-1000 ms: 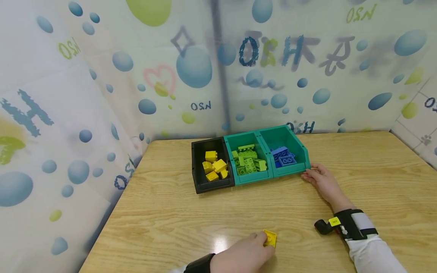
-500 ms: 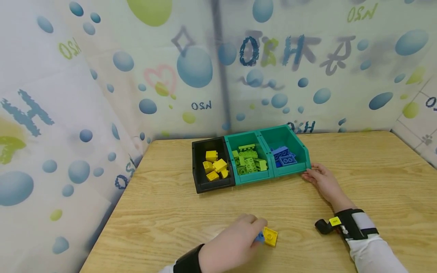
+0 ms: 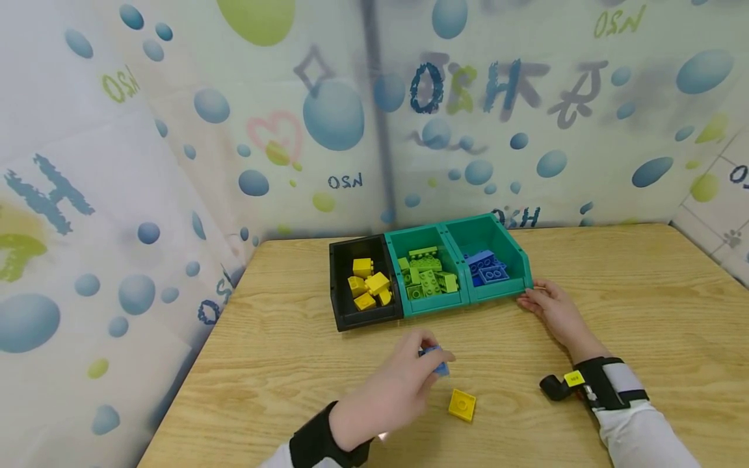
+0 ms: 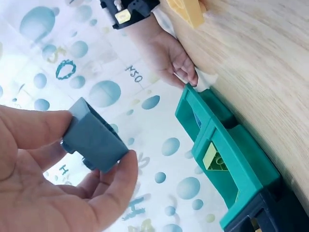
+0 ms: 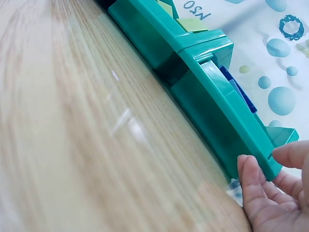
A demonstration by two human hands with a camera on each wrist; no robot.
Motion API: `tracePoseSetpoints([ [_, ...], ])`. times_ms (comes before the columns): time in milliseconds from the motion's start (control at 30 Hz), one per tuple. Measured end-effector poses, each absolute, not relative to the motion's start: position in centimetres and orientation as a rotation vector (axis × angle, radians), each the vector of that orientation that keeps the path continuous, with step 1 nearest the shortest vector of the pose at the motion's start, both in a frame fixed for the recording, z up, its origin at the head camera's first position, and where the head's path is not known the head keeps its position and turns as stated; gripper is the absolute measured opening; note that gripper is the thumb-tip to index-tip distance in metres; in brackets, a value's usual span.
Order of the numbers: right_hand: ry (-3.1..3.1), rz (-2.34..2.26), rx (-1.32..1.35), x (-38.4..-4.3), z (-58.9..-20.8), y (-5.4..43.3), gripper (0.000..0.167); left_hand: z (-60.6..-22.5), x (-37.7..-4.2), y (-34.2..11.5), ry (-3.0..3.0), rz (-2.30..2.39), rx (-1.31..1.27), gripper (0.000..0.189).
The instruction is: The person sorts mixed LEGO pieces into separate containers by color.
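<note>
My left hand (image 3: 389, 390) pinches a blue toy building brick (image 4: 96, 140) between thumb and fingers, above the table. Studs on the brick face down and left in the left wrist view. Just right of and below that hand, a flat square yellow brick (image 3: 462, 405) lies on the wood. My right hand (image 3: 558, 317) holds the front right corner of the right-hand teal bin (image 3: 502, 290), thumb (image 5: 290, 155) at the side and fingertips on the front face. Blue bricks (image 3: 489, 268) sit inside this bin.
Left of it, joined in a row, are a second teal bin (image 3: 434, 303) with green bricks (image 3: 429, 281) and a black bin (image 3: 367, 318) with yellow bricks (image 3: 370, 284). The wooden table (image 3: 269, 364) meets a patterned cloth wall (image 3: 281, 195) behind and at the left.
My left hand has left the yellow brick, taken hold of the blue one, and raised it forward toward the bins. The right hand stays at the teal bin's corner.
</note>
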State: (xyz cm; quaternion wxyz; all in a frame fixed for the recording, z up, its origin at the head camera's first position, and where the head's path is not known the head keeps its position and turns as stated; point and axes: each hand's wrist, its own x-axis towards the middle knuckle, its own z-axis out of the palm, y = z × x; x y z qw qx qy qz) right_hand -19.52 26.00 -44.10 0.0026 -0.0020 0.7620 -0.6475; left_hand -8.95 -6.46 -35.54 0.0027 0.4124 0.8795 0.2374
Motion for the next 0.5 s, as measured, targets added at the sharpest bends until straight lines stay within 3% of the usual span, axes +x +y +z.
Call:
tracePoseSetpoints([
  [167, 2.392, -2.023, 0.000, -19.5, -44.0, 26.0, 0.044, -35.6, -9.7, -6.6, 2.754, 0.957, 1.276, 0.020],
  [500, 2.394, -2.021, -0.007, -19.5, -44.1, 26.0, 0.046, -36.0, -11.3, -6.4, 2.815, 0.932, 1.088, 0.023],
])
